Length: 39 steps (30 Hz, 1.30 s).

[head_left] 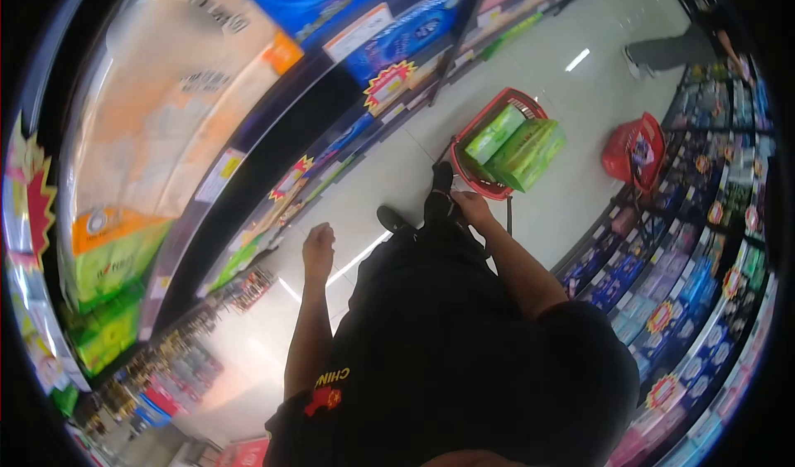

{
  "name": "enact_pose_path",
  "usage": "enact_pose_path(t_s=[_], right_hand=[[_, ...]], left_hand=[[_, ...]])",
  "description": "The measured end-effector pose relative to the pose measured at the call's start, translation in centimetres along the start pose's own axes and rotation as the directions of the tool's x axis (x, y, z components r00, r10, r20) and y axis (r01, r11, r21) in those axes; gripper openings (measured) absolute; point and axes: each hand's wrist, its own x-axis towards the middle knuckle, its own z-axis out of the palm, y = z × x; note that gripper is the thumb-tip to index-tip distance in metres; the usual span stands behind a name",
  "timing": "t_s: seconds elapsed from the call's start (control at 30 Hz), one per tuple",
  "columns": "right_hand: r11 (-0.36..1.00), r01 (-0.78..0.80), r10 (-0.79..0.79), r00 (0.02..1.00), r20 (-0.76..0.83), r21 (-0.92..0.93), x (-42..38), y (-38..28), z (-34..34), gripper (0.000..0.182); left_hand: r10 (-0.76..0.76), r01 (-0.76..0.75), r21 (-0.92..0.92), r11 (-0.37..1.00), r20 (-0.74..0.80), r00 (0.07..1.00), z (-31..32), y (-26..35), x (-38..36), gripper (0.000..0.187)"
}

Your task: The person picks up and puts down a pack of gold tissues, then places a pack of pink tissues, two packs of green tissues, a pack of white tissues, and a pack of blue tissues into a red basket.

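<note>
My left hand [319, 250] hangs over the pale floor beside the left shelf, fingers loosely curled together and nothing showing in them. My right hand [472, 209] is closed next to my dark trousers, just below the near edge of a red shopping basket [494, 190]. What it grips, if anything, is lost against the dark cloth. Two green packs lie in the basket: a smaller pack [494, 134] and a larger pack [530, 154] that sticks out over the rim. A dark bar [509, 212] runs from the basket toward my right forearm.
Shelves of tissue packs rise close on the left, with a large orange-and-green pack [137, 177] nearest. A second red basket [634, 148] stands by the right shelves [662, 276]. Another person's leg [675, 50] shows at the upper right. My shoes [393, 217] are on the shiny floor.
</note>
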Motion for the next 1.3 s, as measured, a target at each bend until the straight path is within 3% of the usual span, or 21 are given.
enact_pose_path(t_s=[0.07,0.13,0.2,0.3,0.4,0.43,0.6,0.63,0.7,0.77,0.8,0.9,1.0,1.03,1.2,1.27,1.3], right_hand=[[0.989,-0.082,0.075,0.995,0.058,0.126,-0.3,0.7,0.3,0.053],[0.944,-0.222,0.203,0.974,0.103,0.245,-0.4,1.2,0.4,0.052],[0.944,-0.232,0.213,0.971,0.107,0.234,0.2,1.9,-0.5,0.051],[0.930,-0.278,0.263,0.960,0.094,0.241,1.6,3.8,-1.6,0.047],[0.892,-0.342,0.339,0.939,0.063,0.296,3.1,6.6,-2.6,0.045],[0.876,-0.359,0.340,0.933,0.114,0.321,3.4,7.2,-3.4,0.046],[0.823,-0.361,0.418,0.908,-0.036,0.439,6.0,11.0,-7.1,0.042],[0.926,-0.193,0.250,0.957,-0.144,0.325,8.5,16.2,-6.8,0.044],[0.997,-0.069,0.078,0.963,-0.258,0.044,12.1,22.3,-8.4,0.049],[0.975,-0.217,0.218,0.905,-0.367,0.044,13.2,20.8,-11.2,0.055],[0.935,-0.299,0.354,0.835,-0.421,0.193,13.2,19.3,-13.0,0.058],[0.906,-0.418,0.391,0.771,-0.502,0.063,13.6,16.1,-17.3,0.061],[0.900,-0.435,0.350,0.763,-0.543,-0.031,16.5,18.6,-19.1,0.072],[0.896,-0.442,0.344,0.763,-0.546,-0.052,16.9,18.5,-19.6,0.071],[0.920,-0.372,0.253,0.800,-0.544,-0.119,20.0,18.8,-21.1,0.058],[0.902,-0.311,0.154,0.880,-0.450,-0.300,24.0,26.1,-21.2,0.051],[0.883,-0.272,0.108,0.911,-0.398,-0.383,25.7,28.2,-20.6,0.048]], left_hand=[[0.285,-0.270,0.173,0.947,-0.067,0.956,-0.5,1.1,2.6,0.033],[0.409,-0.386,0.199,0.901,-0.091,0.908,-0.7,5.8,3.6,0.034],[0.485,-0.427,0.286,0.858,-0.175,0.857,0.1,11.3,3.9,0.036],[0.629,-0.484,0.607,0.631,-0.034,0.777,0.6,15.4,6.4,0.044],[0.648,-0.476,0.740,0.476,0.071,0.758,2.3,17.6,8.5,0.054],[0.617,-0.457,0.759,0.463,0.095,0.782,2.9,17.9,9.4,0.056],[0.499,-0.410,0.824,0.391,0.184,0.847,5.1,17.5,13.0,0.063],[0.454,-0.392,0.821,0.414,0.187,0.871,5.7,17.7,13.3,0.064],[0.359,-0.345,0.818,0.461,0.184,0.915,6.6,18.0,13.8,0.065],[0.333,-0.331,0.833,0.444,0.190,0.924,7.1,17.3,14.5,0.069],[0.318,-0.324,0.840,0.434,0.194,0.928,7.2,16.8,14.9,0.070],[0.286,-0.281,0.872,0.401,0.172,0.943,7.5,15.4,16.2,0.075],[0.207,-0.207,0.878,0.432,0.127,0.970,9.3,17.7,15.4,0.079],[0.235,-0.244,0.894,0.374,0.163,0.958,9.5,17.5,15.6,0.080],[0.180,-0.245,0.901,0.357,0.191,0.965,10.0,18.1,16.1,0.081],[0.159,-0.238,0.914,0.329,0.194,0.968,9.9,18.4,16.3,0.082],[0.054,-0.184,0.916,0.356,0.176,0.983,10.1,19.0,16.3,0.082]])
